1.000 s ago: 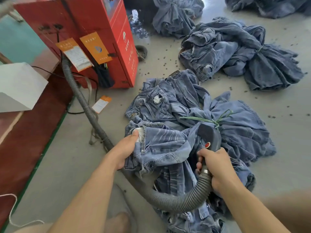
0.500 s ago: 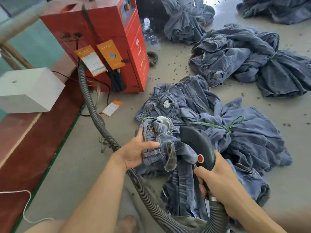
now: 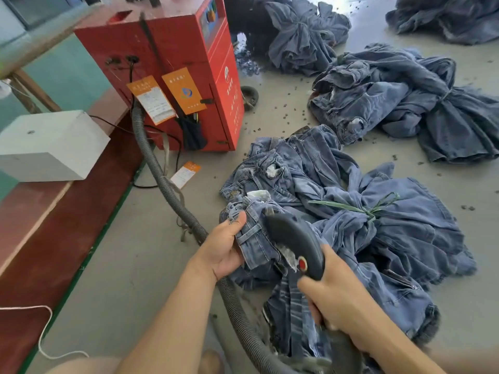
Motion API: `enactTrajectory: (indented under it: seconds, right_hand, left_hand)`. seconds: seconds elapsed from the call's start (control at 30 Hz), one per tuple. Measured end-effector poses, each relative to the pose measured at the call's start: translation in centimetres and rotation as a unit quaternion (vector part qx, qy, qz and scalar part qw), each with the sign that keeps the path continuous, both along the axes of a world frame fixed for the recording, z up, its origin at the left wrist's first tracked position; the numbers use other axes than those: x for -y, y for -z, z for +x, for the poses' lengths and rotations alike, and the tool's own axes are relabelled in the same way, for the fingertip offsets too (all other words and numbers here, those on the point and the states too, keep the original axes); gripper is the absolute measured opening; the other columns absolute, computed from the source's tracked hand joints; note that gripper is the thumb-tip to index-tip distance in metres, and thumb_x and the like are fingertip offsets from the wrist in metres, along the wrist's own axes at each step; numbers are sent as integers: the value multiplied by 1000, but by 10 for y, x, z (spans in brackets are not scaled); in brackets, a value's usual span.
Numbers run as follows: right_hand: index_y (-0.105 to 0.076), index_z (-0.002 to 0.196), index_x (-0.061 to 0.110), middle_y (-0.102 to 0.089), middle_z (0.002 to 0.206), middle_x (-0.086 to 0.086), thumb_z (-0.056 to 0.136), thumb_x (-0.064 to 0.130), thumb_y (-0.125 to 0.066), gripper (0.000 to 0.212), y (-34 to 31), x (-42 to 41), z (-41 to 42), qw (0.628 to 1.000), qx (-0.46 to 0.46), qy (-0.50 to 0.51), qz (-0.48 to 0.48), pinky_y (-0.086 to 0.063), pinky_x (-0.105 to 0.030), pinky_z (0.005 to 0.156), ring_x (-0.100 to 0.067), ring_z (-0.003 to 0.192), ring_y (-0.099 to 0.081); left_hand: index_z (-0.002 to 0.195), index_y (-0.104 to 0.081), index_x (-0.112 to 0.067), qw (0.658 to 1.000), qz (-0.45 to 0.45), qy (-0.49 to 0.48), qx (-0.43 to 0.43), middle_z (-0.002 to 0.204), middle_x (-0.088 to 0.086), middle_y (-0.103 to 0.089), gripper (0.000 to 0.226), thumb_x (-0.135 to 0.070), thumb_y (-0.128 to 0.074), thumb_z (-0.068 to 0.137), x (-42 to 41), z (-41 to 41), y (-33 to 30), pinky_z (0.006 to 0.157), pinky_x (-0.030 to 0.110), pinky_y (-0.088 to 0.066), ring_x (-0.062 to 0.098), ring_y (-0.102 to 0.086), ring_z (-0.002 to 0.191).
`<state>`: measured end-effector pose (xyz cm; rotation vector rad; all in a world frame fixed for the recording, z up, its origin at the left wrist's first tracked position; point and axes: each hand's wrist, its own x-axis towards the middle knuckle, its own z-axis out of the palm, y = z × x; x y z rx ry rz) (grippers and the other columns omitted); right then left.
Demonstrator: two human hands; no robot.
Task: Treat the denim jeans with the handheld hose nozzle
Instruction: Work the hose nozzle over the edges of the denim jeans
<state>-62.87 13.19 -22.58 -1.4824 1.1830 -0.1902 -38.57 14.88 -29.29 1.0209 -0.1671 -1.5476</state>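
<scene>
1. On the grey floor (image 3: 140, 265), just in front of you, lies the tied bundle of denim jeans (image 3: 391, 238), bound with a green cord (image 3: 359, 209); one pair is lifted off its near edge.
2. Your left hand (image 3: 224, 249) grips the waistband of the lifted jeans (image 3: 253, 238), thumb over the top edge and fingers curled beneath the cloth.
3. Your right hand (image 3: 332, 306) is wrapped round the handle of the dark hose nozzle (image 3: 294, 244); the thumb sits just below the red button (image 3: 303, 264), and whether it presses the button cannot be told.
4. The nozzle head rests against the held waistband, touching the denim beside your left thumb.
5. The ribbed grey hose (image 3: 162, 174) runs from the nozzle back across the floor to the red machine (image 3: 172, 76).
6. Progress, as a judgement: treatment appears under way on this one waistband. No treated garment can be told from an untreated one, so most of the near bundle looks left to do.
7. Further tied bundles (image 3: 405, 103) lie well apart behind, apparently untouched.
</scene>
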Motion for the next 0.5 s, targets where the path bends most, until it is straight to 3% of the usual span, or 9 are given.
enactTrajectory:
  seconds: [0.07,0.17,0.23,0.3,0.33,0.4,0.5]
  right_hand:
    - [-48,99,25,-61,62,-8,93,14,-63,19,1,14,9,998,8,51,-38,-44,-33,42,-18,41,-52]
    - [-47,98,22,-58,66,-17,90,9,-64,23,-8,27,1,989,27,133,-63,-46,-38,45,-23,44,-53]
    - [-47,93,32,-59,63,-15,90,17,-67,25,-16,16,-10,993,14,99,-63,-45,-37,45,-21,44,-53]
    - [-42,85,45,-64,60,-1,86,27,-67,31,-17,-4,-11,997,-32,16,-75,-42,-28,42,-13,41,-55]
    - [-41,89,45,-66,62,4,85,32,-66,29,-15,-13,-7,995,-59,-27,-81,-39,-22,42,-10,42,-56]
    - [-40,96,39,-65,68,3,87,35,-64,26,-5,-21,5,990,-84,-77,-85,-37,-22,45,-11,51,-59]
    - [-41,99,28,-63,75,-4,94,27,-64,24,1,-8,22,992,-69,-37,-101,-41,-30,48,-20,55,-57]
  left_hand:
    - [134,-64,0,1000,-6,15,-1,137,26,-63,43,-29,-44,108,-4,1,0,89,48,-60,39,-66,123]
    - [137,-63,-2,999,-5,28,-24,144,24,-58,54,-41,-36,110,-8,6,-3,98,49,-57,38,-60,131]
    - [143,-58,-3,998,-8,27,-49,148,23,-55,60,-46,-30,111,-5,9,-4,105,52,-53,38,-56,136]
    - [142,-59,-3,998,-15,18,-67,149,23,-55,62,-47,-27,112,1,8,-4,106,52,-52,37,-55,136]
    - [143,-58,-3,997,-17,19,-73,149,23,-54,64,-48,-26,112,3,7,-4,107,52,-51,38,-54,137]
    - [143,-58,-2,996,-20,36,-79,149,24,-53,70,-52,-23,110,4,4,-4,109,52,-49,38,-53,138]
    - [143,-59,-5,994,-23,60,-83,148,23,-55,73,-57,-21,108,-1,5,-3,108,55,-49,38,-54,137]
